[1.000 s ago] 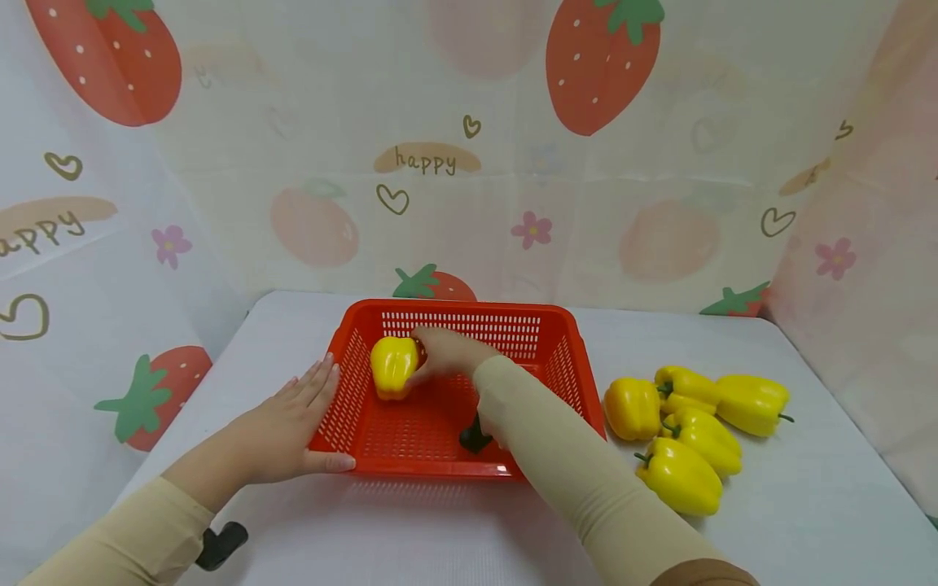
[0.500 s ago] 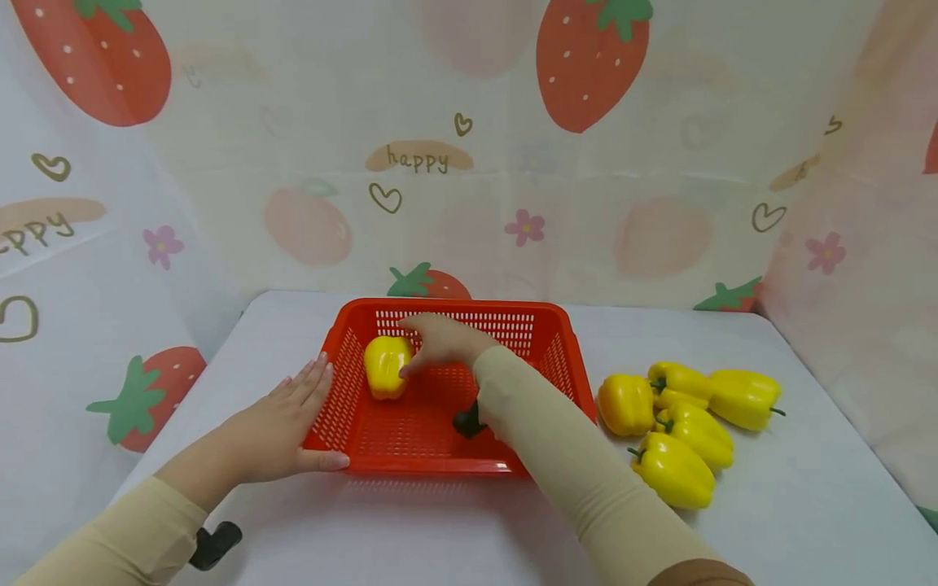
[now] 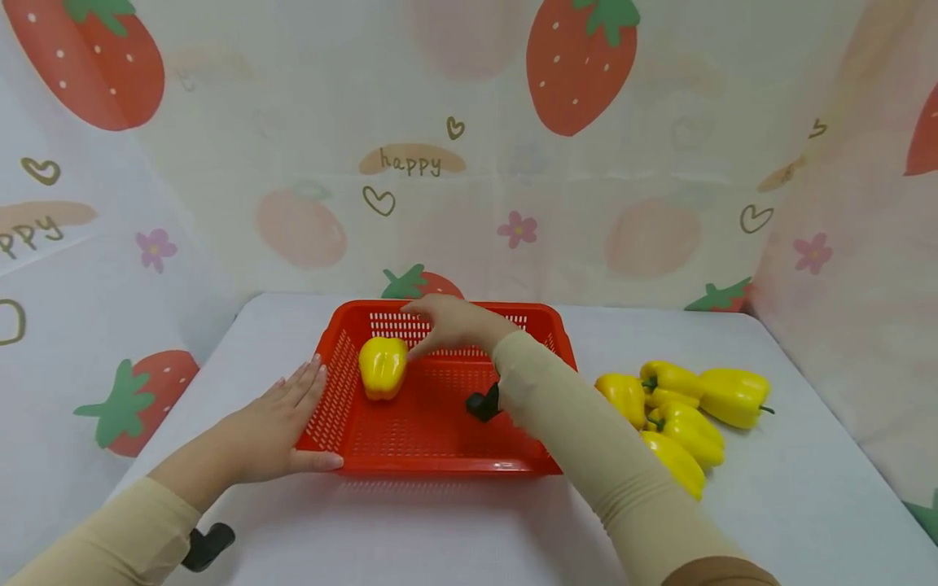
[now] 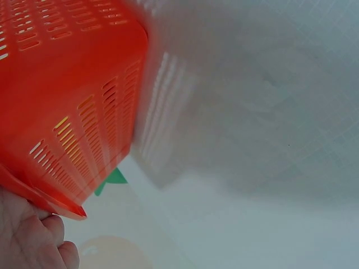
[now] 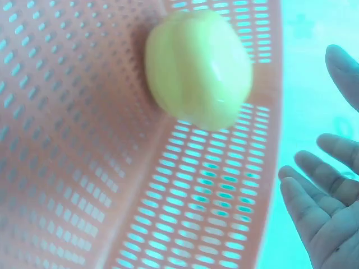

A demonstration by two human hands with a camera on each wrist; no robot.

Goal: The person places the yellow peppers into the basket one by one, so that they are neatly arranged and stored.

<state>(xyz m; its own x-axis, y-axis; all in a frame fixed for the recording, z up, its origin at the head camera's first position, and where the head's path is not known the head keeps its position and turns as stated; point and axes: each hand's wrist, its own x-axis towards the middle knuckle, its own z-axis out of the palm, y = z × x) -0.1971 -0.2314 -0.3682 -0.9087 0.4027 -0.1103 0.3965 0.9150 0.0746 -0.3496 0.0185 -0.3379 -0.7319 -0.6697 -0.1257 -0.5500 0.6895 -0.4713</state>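
A yellow bell pepper stands in the left part of a red slotted plastic basket; the right wrist view shows this pepper by the perforated wall. My right hand hovers over the basket's back side, just right of the pepper, thumb and fingers spread and holding nothing. In the right wrist view the right hand appears apart from the pepper. My left hand rests with straight fingers along the basket's left rim, its thumb at the front corner. The left wrist view catches part of the left hand under the rim.
Several yellow bell peppers lie grouped on the white table to the basket's right, partly covered by my right sleeve. A strawberry-printed cloth hangs behind the table and along both sides.
My right hand has let go of the pepper inside the basket, spread its fingers and moved up and back to the right. The left hand keeps its place on the rim.
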